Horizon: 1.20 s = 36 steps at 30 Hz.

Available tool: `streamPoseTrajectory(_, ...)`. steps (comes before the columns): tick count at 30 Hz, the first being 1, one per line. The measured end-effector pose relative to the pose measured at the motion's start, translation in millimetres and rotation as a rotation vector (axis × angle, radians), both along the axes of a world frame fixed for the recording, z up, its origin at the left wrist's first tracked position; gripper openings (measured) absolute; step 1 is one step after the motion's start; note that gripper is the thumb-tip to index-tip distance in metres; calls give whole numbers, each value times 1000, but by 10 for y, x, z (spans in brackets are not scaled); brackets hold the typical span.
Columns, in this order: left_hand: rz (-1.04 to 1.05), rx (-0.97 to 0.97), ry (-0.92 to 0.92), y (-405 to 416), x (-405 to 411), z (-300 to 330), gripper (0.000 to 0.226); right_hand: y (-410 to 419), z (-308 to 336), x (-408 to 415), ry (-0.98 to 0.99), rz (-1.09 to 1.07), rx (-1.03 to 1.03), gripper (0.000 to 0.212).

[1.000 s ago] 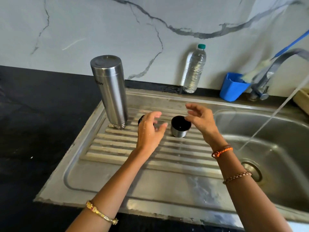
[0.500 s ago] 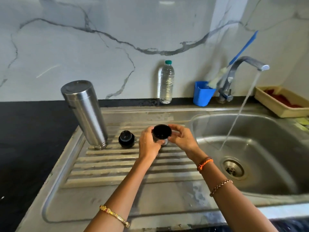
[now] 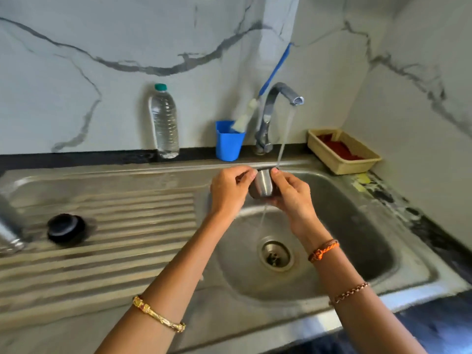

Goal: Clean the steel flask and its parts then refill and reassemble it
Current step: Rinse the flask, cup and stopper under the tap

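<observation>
- Since a moment ago, both hands have carried the steel cup point(image 3: 263, 184) off the draining board to the tap stream point(image 3: 284, 139) over the sink point(image 3: 357, 226).
- Flask body point(image 3: 9, 226) and black stopper point(image 3: 67, 229) wait at left.
- My left hand point(image 3: 229, 191) pinches the cup's rim; my right hand point(image 3: 291, 194) cradles its side.
- Light, rigid, slick when wet, I judge; gripping rim and base seems safest.

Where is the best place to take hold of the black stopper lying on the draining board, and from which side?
Probably from above, by its narrower raised top. The black stopper sits flat on the ribbed draining board with its wide part down, so fingers can close around the upper part. The steel flask stands close on its left, so coming from the right looks easier.
</observation>
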<state>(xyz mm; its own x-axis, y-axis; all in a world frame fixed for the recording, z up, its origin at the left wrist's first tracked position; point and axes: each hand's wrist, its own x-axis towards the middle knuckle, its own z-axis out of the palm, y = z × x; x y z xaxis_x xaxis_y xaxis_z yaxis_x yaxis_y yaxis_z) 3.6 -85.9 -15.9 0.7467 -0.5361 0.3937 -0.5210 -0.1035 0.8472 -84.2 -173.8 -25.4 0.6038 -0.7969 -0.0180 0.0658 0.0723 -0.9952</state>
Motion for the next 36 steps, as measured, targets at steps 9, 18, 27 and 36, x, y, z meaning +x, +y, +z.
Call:
streamPoseTrajectory(9, 129, -218, 631, -1457, -262, -66, 12, -1295, -35, 19, 405, 4, -810, 43)
streamPoseTrajectory(18, 288, -227, 312, -2020, -19, -249, 24, -2115, 145, 698, 400, 188, -189, 48)
streamPoseTrajectory(27, 325, -304, 405, -2216, 196, -302, 29, -2232, -206, 938, 225, 201, -162, 33)
streamPoseTrajectory(36, 229, -661, 837, -2363, 9, -550, 22, -2038, -364, 889, 40, -72, 103, 30)
